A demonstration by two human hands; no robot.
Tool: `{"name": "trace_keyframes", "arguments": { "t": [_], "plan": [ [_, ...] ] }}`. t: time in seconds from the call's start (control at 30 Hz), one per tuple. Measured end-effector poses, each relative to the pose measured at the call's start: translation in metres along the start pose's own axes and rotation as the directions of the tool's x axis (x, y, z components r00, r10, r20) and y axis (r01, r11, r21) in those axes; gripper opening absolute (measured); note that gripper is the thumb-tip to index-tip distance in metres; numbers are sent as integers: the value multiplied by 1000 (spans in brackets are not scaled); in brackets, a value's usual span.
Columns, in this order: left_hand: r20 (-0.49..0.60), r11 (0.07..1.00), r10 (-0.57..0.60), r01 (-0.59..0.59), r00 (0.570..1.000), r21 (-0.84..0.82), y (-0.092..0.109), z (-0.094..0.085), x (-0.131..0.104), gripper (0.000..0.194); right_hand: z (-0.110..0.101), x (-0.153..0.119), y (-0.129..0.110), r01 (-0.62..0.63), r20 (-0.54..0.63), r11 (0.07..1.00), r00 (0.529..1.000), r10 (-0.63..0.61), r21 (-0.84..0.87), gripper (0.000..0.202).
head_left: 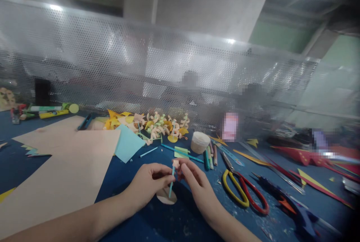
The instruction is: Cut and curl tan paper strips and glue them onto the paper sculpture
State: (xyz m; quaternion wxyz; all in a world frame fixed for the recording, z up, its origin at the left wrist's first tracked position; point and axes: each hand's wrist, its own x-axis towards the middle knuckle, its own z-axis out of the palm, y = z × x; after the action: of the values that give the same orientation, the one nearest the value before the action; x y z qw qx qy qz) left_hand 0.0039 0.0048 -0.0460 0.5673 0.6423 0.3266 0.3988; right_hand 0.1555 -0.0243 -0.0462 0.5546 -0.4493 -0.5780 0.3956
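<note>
A thin blue paper stick (171, 186) stands upright on a small round beige base (166, 196) above the blue table. At its top is a small pink paper flower (176, 164). My left hand (153, 181) pinches the stick from the left, thumb and forefinger pressed on it. Beside the flower, on the right, my right hand (196, 178) has its fingers curled together at a small pinkish piece that its fingers partly hide.
Scissors (244, 187) with yellow and red handles and a blue tool (292, 204) lie right. Large beige paper (70, 167) covers the left. Behind are blue paper (128, 144), curled paper pieces (157, 126), a white tape roll (200, 142) and a perforated metal screen (112, 58).
</note>
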Motion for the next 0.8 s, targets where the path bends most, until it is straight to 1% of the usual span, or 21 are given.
{"name": "trace_keyframes", "arguments": {
  "t": [0.1,0.23,0.33,0.47,0.57,0.8],
  "plan": [
    [38,1000,21,-21,999,7,0,0,-2,12,1,-1,-8,23,21,999,1000,-22,-46,33],
    [29,998,43,-44,999,37,2,0,-2,11,0,-3,-12,44,37,999,998,-44,-19,29],
    [18,998,38,-39,999,49,3,0,-2,11,-2,-4,-8,45,51,999,998,-46,25,28],
    [23,998,36,-37,999,54,4,0,-3,13,-4,-3,4,19,26,997,999,-21,78,29],
    [29,996,51,-53,998,76,3,-1,-3,13,-4,-3,7,5,26,994,1000,-8,110,28],
    [21,994,72,-74,997,77,3,0,-4,11,1,-2,-10,58,78,998,995,-60,37,25]
  ]
}}
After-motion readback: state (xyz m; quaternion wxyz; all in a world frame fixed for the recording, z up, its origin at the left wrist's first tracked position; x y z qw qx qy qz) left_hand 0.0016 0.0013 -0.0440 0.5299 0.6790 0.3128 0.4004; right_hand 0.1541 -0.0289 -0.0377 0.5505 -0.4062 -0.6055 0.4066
